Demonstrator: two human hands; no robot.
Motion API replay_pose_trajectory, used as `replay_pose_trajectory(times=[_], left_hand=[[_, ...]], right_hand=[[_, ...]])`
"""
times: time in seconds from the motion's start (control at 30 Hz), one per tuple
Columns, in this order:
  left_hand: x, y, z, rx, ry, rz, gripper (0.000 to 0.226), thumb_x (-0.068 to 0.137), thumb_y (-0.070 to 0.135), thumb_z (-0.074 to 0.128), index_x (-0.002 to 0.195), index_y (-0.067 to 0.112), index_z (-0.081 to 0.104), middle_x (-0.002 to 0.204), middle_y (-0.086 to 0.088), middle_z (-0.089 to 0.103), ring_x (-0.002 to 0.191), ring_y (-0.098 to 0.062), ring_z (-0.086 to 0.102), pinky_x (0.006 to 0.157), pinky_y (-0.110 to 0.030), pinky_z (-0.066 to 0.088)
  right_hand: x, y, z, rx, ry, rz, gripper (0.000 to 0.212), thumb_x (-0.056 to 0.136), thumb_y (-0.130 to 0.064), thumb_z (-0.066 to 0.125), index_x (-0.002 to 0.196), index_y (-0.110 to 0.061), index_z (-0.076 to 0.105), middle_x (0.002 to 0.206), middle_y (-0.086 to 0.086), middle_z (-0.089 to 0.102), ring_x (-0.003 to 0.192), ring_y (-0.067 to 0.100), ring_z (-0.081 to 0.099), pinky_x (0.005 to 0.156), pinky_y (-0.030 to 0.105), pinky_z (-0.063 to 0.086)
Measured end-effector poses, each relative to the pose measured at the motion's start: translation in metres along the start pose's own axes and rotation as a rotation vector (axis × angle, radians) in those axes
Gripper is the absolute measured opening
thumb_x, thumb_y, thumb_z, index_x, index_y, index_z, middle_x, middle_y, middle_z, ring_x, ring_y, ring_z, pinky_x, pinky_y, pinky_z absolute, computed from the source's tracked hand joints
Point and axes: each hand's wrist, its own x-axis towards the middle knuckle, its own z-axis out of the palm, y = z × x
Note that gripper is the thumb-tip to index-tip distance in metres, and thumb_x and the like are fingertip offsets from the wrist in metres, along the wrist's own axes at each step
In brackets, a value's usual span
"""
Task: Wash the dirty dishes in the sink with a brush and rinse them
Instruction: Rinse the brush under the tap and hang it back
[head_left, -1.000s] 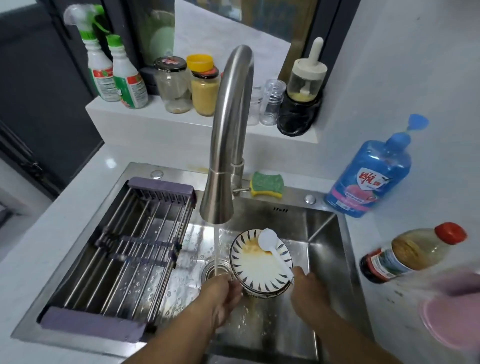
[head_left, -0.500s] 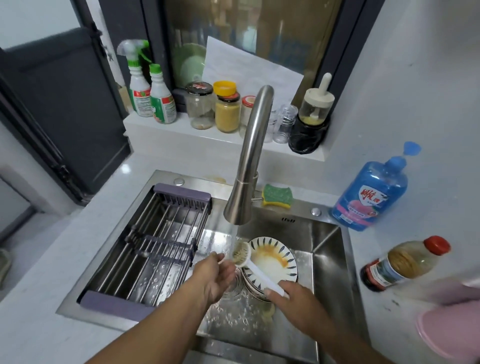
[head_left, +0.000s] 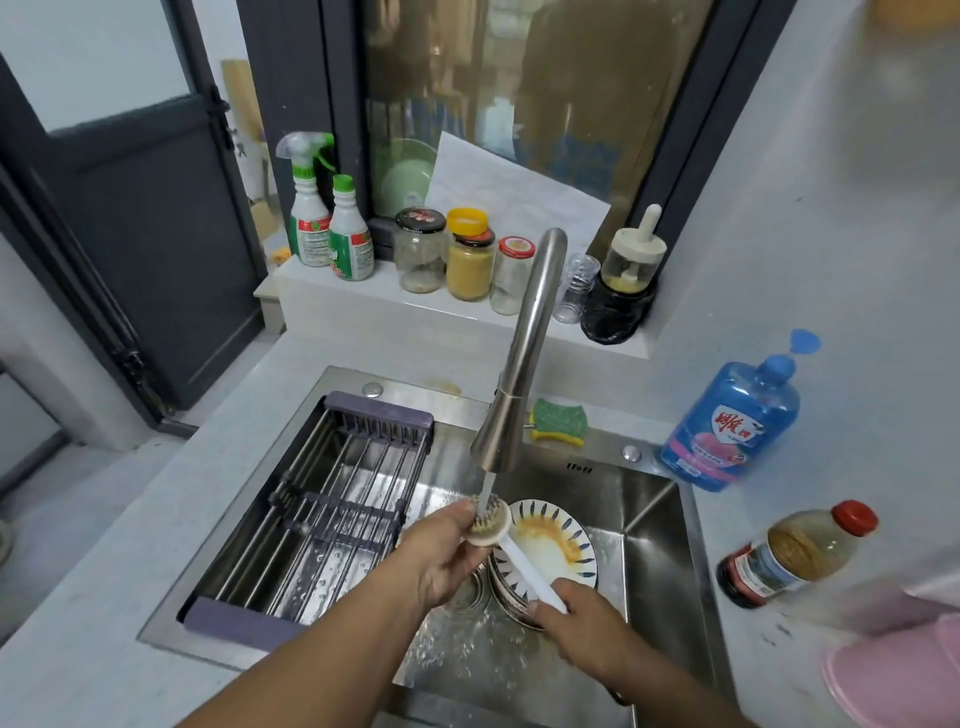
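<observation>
Brush (head_left: 491, 527) now lifted off stained plate (head_left: 550, 545), head wetted under tap stream, frame centre; handle gripped by right hand (head_left: 582, 629), head pinched by left hand (head_left: 441, 556). Scrubbing not started.

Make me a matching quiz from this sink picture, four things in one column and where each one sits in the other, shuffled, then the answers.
Things:
1. brush head
2. green sponge
3. blue soap bottle
4. drying rack

Places:
A. on the counter right of the sink
B. under the tap's running water
C. across the sink's left half
D. on the sink's back rim, behind the faucet

Pairs: 1-B, 2-D, 3-A, 4-C
</observation>
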Motion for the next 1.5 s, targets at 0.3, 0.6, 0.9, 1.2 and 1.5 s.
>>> replay_pose_trajectory(times=[0.3, 0.6, 0.9, 1.2, 1.5], left_hand=[[-0.006, 0.020, -0.005, -0.052, -0.083, 0.039, 0.029, 0.105, 0.020, 0.053, 0.116, -0.004, 0.063, 0.085, -0.021, 0.076, 0.073, -0.029, 0.075, 0.053, -0.039, 0.062], [0.008, 0.005, 0.004, -0.016, -0.058, 0.016, 0.041, 0.104, 0.040, 0.051, 0.112, 0.003, 0.066, 0.095, -0.020, 0.065, 0.085, -0.032, 0.066, 0.078, -0.047, 0.062], [0.011, 0.002, 0.007, 0.000, -0.043, 0.052, 0.035, 0.106, 0.030, 0.050, 0.115, 0.000, 0.066, 0.085, -0.014, 0.074, 0.071, -0.022, 0.070, 0.057, -0.034, 0.063], [0.010, 0.009, -0.005, 0.029, -0.034, 0.045, 0.028, 0.108, 0.028, 0.046, 0.114, 0.002, 0.056, 0.076, -0.016, 0.067, 0.053, -0.019, 0.056, 0.049, -0.030, 0.053], [0.011, 0.025, -0.001, -0.077, -0.103, -0.002, 0.055, 0.095, -0.002, 0.060, 0.145, 0.015, 0.046, 0.074, -0.021, 0.072, 0.050, -0.015, 0.064, 0.039, -0.027, 0.055]], right_hand=[[0.006, -0.020, 0.004, -0.234, 0.099, -0.144, 0.021, 0.099, -0.045, 0.050, 0.095, -0.024, 0.045, 0.083, -0.003, 0.057, 0.070, 0.012, 0.052, 0.071, 0.037, 0.046], [-0.012, -0.029, -0.018, -0.576, 0.319, -0.180, 0.029, 0.102, -0.051, 0.043, 0.124, -0.034, 0.051, 0.110, -0.007, 0.063, 0.103, 0.019, 0.062, 0.083, 0.034, 0.047], [-0.013, -0.071, -0.012, 0.118, -0.041, 0.170, 0.046, 0.106, -0.050, 0.038, 0.092, -0.014, 0.063, 0.061, -0.002, 0.054, 0.049, 0.013, 0.047, 0.050, 0.022, 0.037], [0.024, -0.131, -0.006, 1.037, -0.480, 0.581, 0.036, 0.105, -0.026, 0.048, 0.079, -0.001, 0.054, 0.056, 0.004, 0.049, 0.035, 0.010, 0.048, 0.033, 0.018, 0.044], [0.058, -0.147, -0.014, 1.187, -0.504, 0.614, 0.036, 0.103, -0.010, 0.043, 0.075, 0.006, 0.058, 0.058, 0.007, 0.047, 0.034, 0.016, 0.054, 0.034, 0.024, 0.051]])
